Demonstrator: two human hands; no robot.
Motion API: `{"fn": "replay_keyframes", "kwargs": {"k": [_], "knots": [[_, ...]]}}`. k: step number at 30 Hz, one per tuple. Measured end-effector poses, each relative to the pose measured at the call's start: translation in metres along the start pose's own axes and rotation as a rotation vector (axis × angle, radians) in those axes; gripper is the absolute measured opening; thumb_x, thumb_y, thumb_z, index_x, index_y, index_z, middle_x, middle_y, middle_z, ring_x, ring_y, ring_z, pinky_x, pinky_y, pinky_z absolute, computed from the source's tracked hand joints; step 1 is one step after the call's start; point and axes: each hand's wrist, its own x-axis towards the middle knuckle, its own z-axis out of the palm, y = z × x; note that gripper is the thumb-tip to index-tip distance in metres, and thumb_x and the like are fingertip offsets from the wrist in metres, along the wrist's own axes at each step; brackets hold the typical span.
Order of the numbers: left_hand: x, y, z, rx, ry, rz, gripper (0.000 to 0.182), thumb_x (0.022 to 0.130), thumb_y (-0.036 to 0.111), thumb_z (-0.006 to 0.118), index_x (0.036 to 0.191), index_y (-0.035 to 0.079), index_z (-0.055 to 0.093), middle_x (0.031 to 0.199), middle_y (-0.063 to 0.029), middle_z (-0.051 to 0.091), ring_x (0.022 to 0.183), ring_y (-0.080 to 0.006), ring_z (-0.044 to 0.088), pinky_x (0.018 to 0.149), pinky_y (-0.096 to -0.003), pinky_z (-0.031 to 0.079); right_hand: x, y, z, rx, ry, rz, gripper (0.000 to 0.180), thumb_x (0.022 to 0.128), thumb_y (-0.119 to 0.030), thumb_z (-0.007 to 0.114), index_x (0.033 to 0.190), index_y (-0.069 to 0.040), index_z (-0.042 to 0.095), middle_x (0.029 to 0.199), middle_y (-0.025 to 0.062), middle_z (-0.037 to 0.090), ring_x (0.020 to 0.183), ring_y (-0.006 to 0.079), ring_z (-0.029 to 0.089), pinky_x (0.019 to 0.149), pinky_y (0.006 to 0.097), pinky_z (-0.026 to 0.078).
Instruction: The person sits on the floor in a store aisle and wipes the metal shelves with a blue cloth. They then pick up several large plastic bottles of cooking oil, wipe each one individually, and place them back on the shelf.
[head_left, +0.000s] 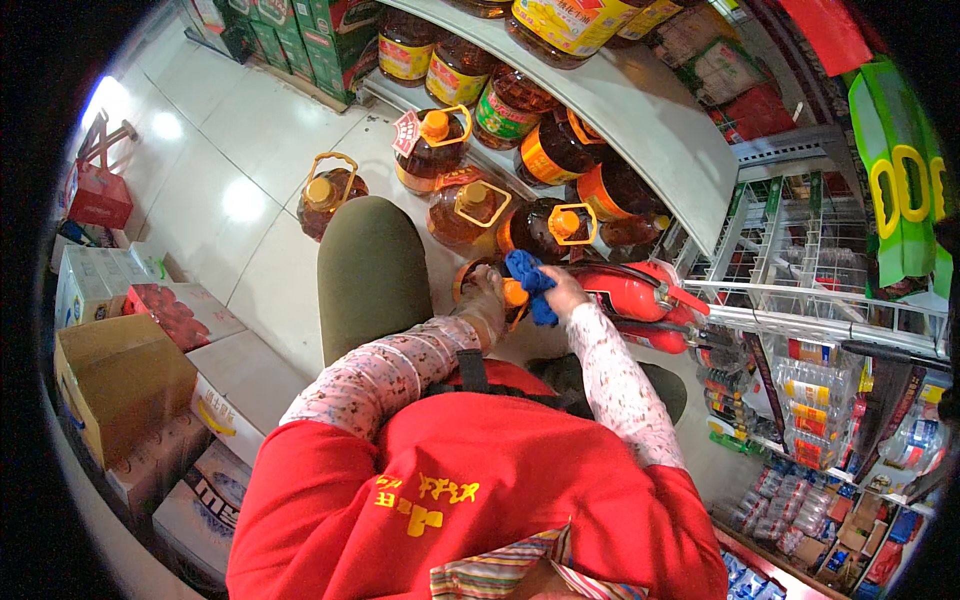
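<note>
My right hand (564, 295) grips a bunched blue cloth (531, 279) beside the orange cap (514, 292) of a cooking oil bottle. My left hand (484, 304) holds that bottle low in front of me, and its body is mostly hidden behind the hand and forearm. Just beyond stand more large oil bottles with handles: one with an orange cap (536, 229), one with a tan cap (461, 214) and one with a paper tag (431, 157). Another oil bottle (330, 196) stands apart on the tiles, past my left knee.
Oil bottles (510, 112) line the bottom shelf, under a white upper shelf (660, 142). Red fire extinguishers (619, 291) lie close to my right hand, next to a white wire rack (795, 300). Cartons (124, 375) are stacked at left, and green boxes (315, 52) at the back.
</note>
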Motion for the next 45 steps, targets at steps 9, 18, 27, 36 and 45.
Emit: {"fn": "replay_keyframes", "kwargs": {"k": [9,18,27,36,45], "knots": [[-0.001,-0.020,-0.043,-0.443,-0.068,-0.057,0.065,0.102,0.022,0.058,0.157,0.003,0.030,0.149,-0.0223,0.035,0.114,-0.0359,0.066,0.083,-0.0419,0.059,-0.086,0.001,-0.025,-0.183,0.061,0.267,0.056,0.083,0.004,0.053,0.132,-0.016,0.070,0.126,0.0198,0.071,0.117,0.0323,0.069,0.101,0.0383,0.052],[0.012,-0.008,0.007,-0.395,-0.106,-0.019,0.077,0.098,0.022,0.063,0.160,0.001,0.022,0.168,-0.0205,0.007,0.127,-0.0429,0.058,0.088,-0.0454,0.058,-0.008,-0.066,-0.002,0.091,0.121,-0.135,0.063,0.073,0.015,0.049,0.126,-0.010,0.072,0.133,0.0149,0.066,0.130,0.0309,0.060,0.114,0.0335,0.043],[0.024,0.022,0.049,0.040,-0.210,0.127,0.083,0.097,0.027,0.065,0.163,0.005,0.019,0.166,-0.0198,0.016,0.122,-0.0449,0.061,0.086,-0.0471,0.058,-0.090,-0.007,0.008,-0.145,0.097,0.271,0.047,0.082,-0.006,0.065,0.128,-0.012,0.073,0.132,0.0172,0.069,0.127,0.0310,0.063,0.110,0.0368,0.046],[0.008,-0.010,0.003,-0.518,0.329,-0.043,0.080,0.101,0.025,0.059,0.162,-0.004,0.018,0.163,-0.0273,0.025,0.112,-0.0465,0.065,0.082,-0.0557,0.057,-0.044,-0.072,-0.025,-0.119,0.367,0.023,0.057,0.076,0.007,0.053,0.126,-0.013,0.072,0.133,0.0176,0.065,0.128,0.0358,0.060,0.111,0.0383,0.045],[0.004,-0.012,0.004,-0.190,-0.124,0.027,0.078,0.102,0.028,0.055,0.162,-0.006,0.021,0.164,-0.0384,0.018,0.126,-0.0463,0.059,0.088,-0.0547,0.054,-0.003,-0.080,0.016,0.108,0.095,0.091,0.056,0.080,0.016,0.056,0.124,-0.013,0.074,0.137,0.0106,0.064,0.130,0.0280,0.059,0.113,0.0367,0.044]]}}
